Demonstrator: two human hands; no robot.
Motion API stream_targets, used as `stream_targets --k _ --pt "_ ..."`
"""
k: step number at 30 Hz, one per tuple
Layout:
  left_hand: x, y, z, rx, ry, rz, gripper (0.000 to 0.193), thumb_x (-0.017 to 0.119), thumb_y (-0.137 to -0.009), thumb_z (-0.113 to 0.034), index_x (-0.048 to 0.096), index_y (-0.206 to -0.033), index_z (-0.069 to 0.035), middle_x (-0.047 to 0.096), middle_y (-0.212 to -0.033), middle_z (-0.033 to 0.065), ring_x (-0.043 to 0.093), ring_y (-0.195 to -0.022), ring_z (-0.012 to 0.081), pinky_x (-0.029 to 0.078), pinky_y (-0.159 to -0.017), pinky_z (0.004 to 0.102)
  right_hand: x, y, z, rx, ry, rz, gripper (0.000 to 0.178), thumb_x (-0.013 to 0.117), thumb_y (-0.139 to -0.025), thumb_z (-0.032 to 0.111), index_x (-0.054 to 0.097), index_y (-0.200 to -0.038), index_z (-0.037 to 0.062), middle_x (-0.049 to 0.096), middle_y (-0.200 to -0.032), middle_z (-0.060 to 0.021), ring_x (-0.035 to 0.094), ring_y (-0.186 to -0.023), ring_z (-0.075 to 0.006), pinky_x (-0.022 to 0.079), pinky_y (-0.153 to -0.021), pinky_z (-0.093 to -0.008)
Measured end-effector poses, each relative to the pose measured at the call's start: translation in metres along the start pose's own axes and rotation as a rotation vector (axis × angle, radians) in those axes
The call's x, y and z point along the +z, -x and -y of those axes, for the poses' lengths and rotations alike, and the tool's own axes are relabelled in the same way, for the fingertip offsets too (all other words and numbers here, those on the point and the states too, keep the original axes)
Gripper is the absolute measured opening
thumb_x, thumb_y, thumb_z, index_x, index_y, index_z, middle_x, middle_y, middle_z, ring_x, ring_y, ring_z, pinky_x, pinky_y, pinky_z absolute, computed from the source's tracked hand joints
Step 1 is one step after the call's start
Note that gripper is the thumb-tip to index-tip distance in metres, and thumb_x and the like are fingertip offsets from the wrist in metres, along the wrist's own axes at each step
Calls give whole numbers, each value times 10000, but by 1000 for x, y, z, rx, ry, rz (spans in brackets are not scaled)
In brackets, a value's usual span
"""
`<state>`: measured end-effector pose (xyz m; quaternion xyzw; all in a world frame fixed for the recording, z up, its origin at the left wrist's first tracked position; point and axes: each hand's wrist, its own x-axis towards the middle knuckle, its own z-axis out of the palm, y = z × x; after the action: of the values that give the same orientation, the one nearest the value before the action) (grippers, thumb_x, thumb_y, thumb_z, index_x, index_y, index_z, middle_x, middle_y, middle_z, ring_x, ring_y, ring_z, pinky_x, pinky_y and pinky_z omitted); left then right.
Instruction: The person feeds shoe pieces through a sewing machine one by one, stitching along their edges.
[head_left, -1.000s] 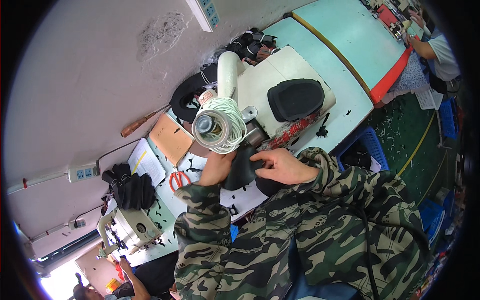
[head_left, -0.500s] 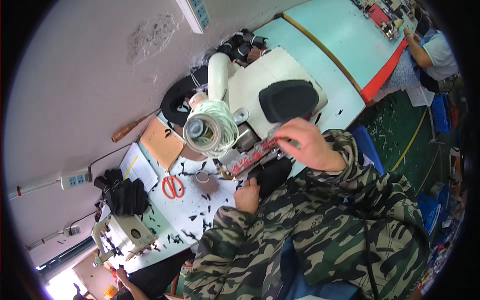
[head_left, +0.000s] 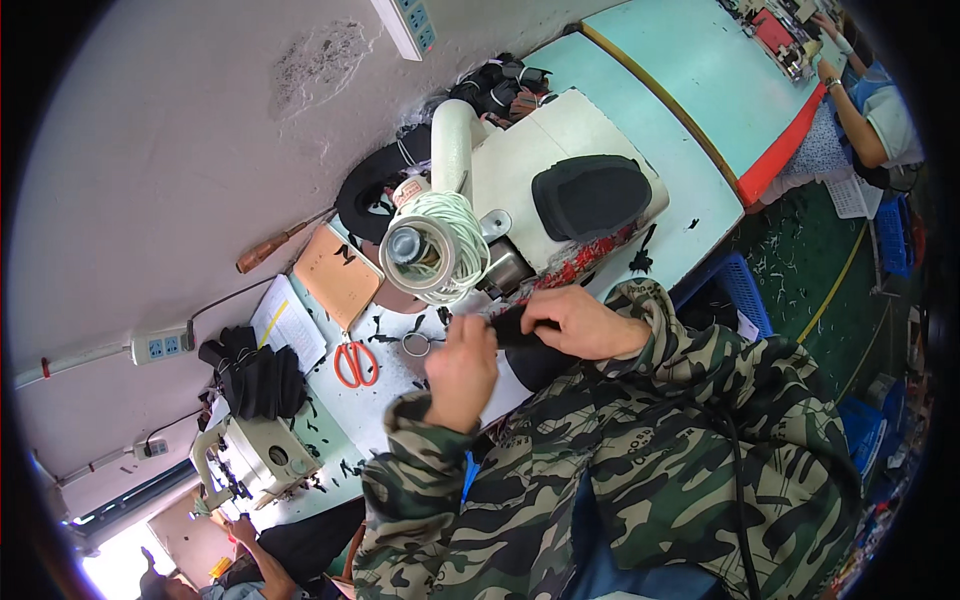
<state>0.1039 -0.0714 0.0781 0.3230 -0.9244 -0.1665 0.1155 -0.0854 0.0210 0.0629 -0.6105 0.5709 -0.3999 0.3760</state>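
Observation:
A piece of black fabric [head_left: 513, 328] stretches between my two hands in front of the sewing machine [head_left: 455, 150]. My right hand [head_left: 588, 322] is closed, pinching its right end between thumb and fingers. At the left end my left hand [head_left: 462, 372] is closed on the fabric too, its fingers slightly blurred. Below them a larger black piece [head_left: 535, 366] lies at the table's near edge, partly hidden by my right hand. A rounded black fabric part [head_left: 592, 198] rests on the machine's pale bed, just beyond a red-patterned strip [head_left: 590, 258].
Orange-handled scissors [head_left: 356, 364], a tan notebook [head_left: 338, 277] and a metal ring [head_left: 416, 344] lie left among black scraps. Coiled pale cord [head_left: 455, 250] hangs on the machine. A black fabric stack [head_left: 255, 375] sits farther left. Co-workers are at both sides; a blue basket [head_left: 742, 292] stands right.
My right hand has left the red-patterned strip and come nearer, onto the black fabric. My left hand has risen and moved left. The smaller black piece is now held up between them.

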Motion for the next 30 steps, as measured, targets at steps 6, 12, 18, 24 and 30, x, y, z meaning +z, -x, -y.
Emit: stream_targets --k 6,12,18,24,30 --pt "-31 -42 14 -538 568 524 213 524 -927 -164 591 -966 36 617 -694 176 608 -572 297 473 -503 381 10 -13 -3 23 58 -133 207 620 -736 47 643 -940 18 624 -875 -154 611 -846 -346 489 -756 -413" --pt "-11 -48 23 -315 310 300 237 534 -900 -136 582 -1100 -18 610 -1014 260 562 -950 458 445 -795 500 -8 -37 11 105 345 -73 238 629 -742 132 669 -959 41 647 -875 -158 628 -809 -360 506 -729 -444" --pt "-32 -28 18 -596 759 460 297 437 -991 -219 569 -1153 -7 657 -818 172 621 -524 248 486 -471 334 -48 -22 16 9 -10 32 231 636 -761 81 649 -985 25 669 -885 -120 660 -831 -242 509 -735 -333" --pt "-19 -1 28 -820 1323 570 316 414 -1005 -242 543 -1092 34 632 -770 108 573 -428 155 389 -336 248 -3 -1 -1 93 -137 -54 271 655 -765 63 638 -1028 -1 675 -898 -99 631 -802 -136 501 -748 -274" --pt "-18 -28 43 -666 785 493 298 465 -988 -206 589 -906 52 539 -630 52 510 -370 143 382 -334 266 10 -15 3 206 -131 -46 278 661 -751 55 652 -1022 -7 670 -810 -104 620 -702 -141 501 -676 -283"
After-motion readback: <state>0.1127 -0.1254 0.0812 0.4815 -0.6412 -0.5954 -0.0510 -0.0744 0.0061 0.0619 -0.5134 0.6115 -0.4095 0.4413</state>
